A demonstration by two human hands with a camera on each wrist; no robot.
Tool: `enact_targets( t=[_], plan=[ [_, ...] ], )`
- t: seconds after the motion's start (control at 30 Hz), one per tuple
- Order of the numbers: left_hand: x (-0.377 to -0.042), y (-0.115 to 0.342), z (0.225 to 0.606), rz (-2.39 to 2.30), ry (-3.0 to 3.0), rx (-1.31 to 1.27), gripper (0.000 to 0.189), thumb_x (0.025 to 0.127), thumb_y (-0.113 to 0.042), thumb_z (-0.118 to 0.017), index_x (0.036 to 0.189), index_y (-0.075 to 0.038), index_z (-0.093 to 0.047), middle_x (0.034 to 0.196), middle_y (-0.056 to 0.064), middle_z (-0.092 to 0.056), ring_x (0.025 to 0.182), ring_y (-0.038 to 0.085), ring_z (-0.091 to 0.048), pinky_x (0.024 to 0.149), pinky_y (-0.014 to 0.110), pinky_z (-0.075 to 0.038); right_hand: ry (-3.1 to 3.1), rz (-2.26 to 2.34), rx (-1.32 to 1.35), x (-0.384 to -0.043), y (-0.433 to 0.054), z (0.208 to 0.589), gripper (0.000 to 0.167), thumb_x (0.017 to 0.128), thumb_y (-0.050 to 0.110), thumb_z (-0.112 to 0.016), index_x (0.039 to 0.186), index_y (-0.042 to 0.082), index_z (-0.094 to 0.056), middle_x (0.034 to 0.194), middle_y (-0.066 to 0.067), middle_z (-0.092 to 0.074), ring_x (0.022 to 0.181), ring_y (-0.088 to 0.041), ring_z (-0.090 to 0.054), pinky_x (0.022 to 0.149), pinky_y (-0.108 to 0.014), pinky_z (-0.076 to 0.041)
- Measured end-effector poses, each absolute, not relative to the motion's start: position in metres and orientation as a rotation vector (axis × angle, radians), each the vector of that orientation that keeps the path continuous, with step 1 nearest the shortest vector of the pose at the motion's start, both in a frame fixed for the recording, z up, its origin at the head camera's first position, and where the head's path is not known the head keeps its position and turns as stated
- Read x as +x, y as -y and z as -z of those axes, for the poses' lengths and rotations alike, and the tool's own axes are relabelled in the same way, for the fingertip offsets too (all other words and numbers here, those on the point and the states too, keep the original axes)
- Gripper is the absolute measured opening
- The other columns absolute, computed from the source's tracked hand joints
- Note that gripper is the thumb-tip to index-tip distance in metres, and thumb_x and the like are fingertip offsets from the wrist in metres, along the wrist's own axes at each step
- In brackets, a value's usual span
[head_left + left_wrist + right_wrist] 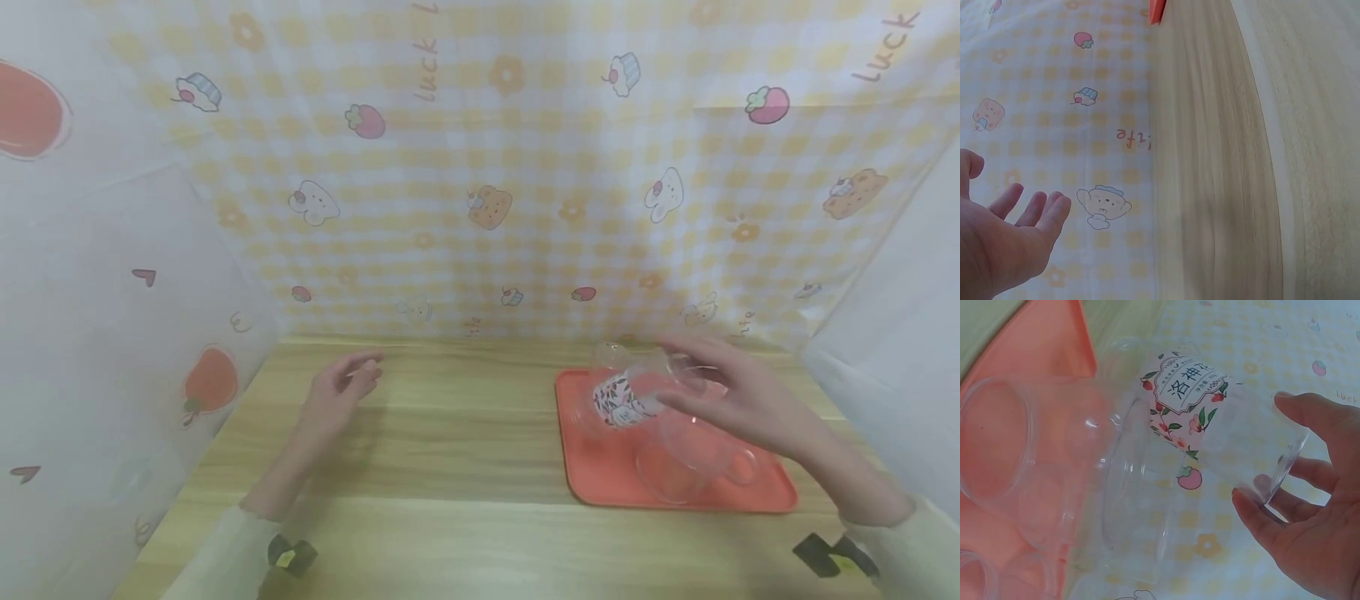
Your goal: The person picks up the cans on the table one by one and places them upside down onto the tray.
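Observation:
A clear see-through jar with a floral label (1179, 394) stands out against the red tray in the head view, where its label (615, 400) looks slanted. The thumb and fingers of my right hand (723, 396) curve round one end of it, with fingertips at both sides in the right wrist view (1310, 512). Beside it are more clear vessels, among them a round one with a handle (675, 475); their edges overlap and are hard to separate. My left hand (345, 387) hovers at the left above the table, fingers loosely bent, holding nothing (1016, 237).
The red tray (600, 492) lies at the right of the wooden table (450, 458). Behind the table hangs a yellow checked cloth (487, 150); pale sheets enclose the left (90, 333) and right sides.

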State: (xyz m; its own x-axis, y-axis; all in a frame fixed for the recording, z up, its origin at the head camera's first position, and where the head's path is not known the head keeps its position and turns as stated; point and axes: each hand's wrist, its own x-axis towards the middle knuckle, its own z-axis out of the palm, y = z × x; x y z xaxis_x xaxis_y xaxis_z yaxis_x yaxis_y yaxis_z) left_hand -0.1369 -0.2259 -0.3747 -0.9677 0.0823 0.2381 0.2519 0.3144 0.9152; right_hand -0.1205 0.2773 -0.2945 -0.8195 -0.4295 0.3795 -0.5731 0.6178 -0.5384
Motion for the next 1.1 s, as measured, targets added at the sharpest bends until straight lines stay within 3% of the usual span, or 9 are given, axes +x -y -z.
enact_targets(
  t=[0.1,0.27,0.33,0.47,0.63,1.1],
  plan=[
    [-0.135,0.229,0.373,1.695,2.442,-0.305,0.043,0.110,-0.027,-0.048,0.138,0.005,-0.053,0.137,0.025,-0.056,0.121,0.042,-0.058,0.100,0.041,-0.050,2.656,-0.881,0.866,-0.121,-0.275,0.292,0.063,0.084,0.018,-0.087,0.142,0.019,-0.061,0.139,-0.001,-0.059,0.117,-0.017,-0.060,0.093,-0.018,-0.050],
    [-0.134,0.237,0.373,1.569,2.486,-0.316,0.043,0.110,-0.027,-0.048,0.137,0.005,-0.054,0.130,0.028,-0.060,0.116,0.043,-0.061,0.097,0.050,-0.051,2.729,-0.752,0.916,-0.122,-0.268,0.287,0.063,0.085,0.033,-0.085,0.141,0.014,-0.062,0.137,-0.009,-0.061,0.116,-0.029,-0.061,0.087,-0.050,-0.055],
    [-0.134,0.240,0.374,1.536,2.505,-0.311,0.043,0.110,-0.028,-0.048,0.137,0.004,-0.055,0.130,0.028,-0.060,0.114,0.043,-0.062,0.097,0.055,-0.051,2.757,-0.751,0.940,-0.123,-0.264,0.287,0.062,0.086,0.036,-0.084,0.141,0.017,-0.062,0.138,-0.010,-0.060,0.117,-0.032,-0.060,0.086,-0.056,-0.054],
    [-0.133,0.245,0.377,1.502,2.549,-0.272,0.045,0.109,-0.033,-0.049,0.139,0.000,-0.055,0.136,0.024,-0.058,0.116,0.044,-0.061,0.096,0.063,-0.049,2.785,-0.747,0.993,-0.124,-0.256,0.291,0.061,0.086,0.034,-0.084,0.141,0.024,-0.062,0.132,-0.004,-0.062,0.114,-0.026,-0.061,0.085,-0.053,-0.055],
    [-0.129,0.249,0.378,1.478,2.566,-0.245,0.042,0.108,-0.032,-0.051,0.138,-0.003,-0.057,0.141,0.020,-0.056,0.119,0.044,-0.059,0.096,0.066,-0.047,2.794,-0.673,1.046,-0.127,-0.248,0.296,0.071,0.083,0.029,-0.086,0.147,0.031,-0.056,0.125,0.006,-0.062,0.112,-0.018,-0.059,0.085,-0.046,-0.056],
    [-0.128,0.250,0.378,1.457,2.571,-0.296,0.041,0.108,-0.028,-0.053,0.137,0.001,-0.056,0.140,0.022,-0.056,0.122,0.044,-0.056,0.101,0.056,-0.048,2.735,-0.427,1.026,-0.124,-0.228,0.304,0.066,0.088,0.052,-0.076,0.146,0.024,-0.058,0.142,0.001,-0.058,0.123,-0.028,-0.057,0.095,-0.053,-0.050]
  ],
)
